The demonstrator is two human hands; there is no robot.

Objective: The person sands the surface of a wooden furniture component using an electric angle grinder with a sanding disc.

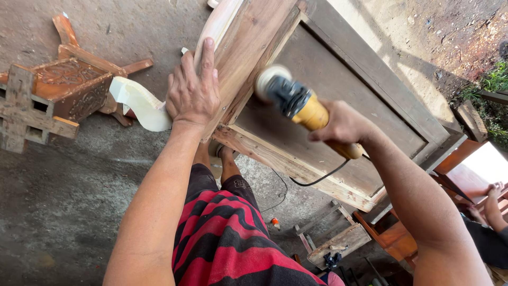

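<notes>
Head camera looked straight down, and nearest to it, at 6 o'clock, were the person's red and black striped shorts [227, 243] and two bare forearms going up toward the work. The right hand [343, 125] was clenched around the yellow handle of an angle grinder [296, 103], a little right of the centre, and its black cable [317, 180] hung down toward 5 o'clock. The sanding disc [268, 79] was blurred and pressed on the inner edge of a wooden frame piece [338, 90], a big panel with raised borders that ran from 12 o'clock to 3 o'clock. The left hand [193, 90] was not grasping anything; it lay flat, fingers stretched, on the rounded left rail of the same piece, at about 11 o'clock from the centre.

I judged the sanding as only partly done: the wood near the disc looked pale and smooth, but the panel further right was dull and rough.

Further away, at 9 o'clock, a carved wooden stool [58, 95] lay turned over on the concrete floor [63, 201], and a white curved part [138, 103] lay beside it. At 4 o'clock another person's hand [495, 193] rested on some furniture.
</notes>
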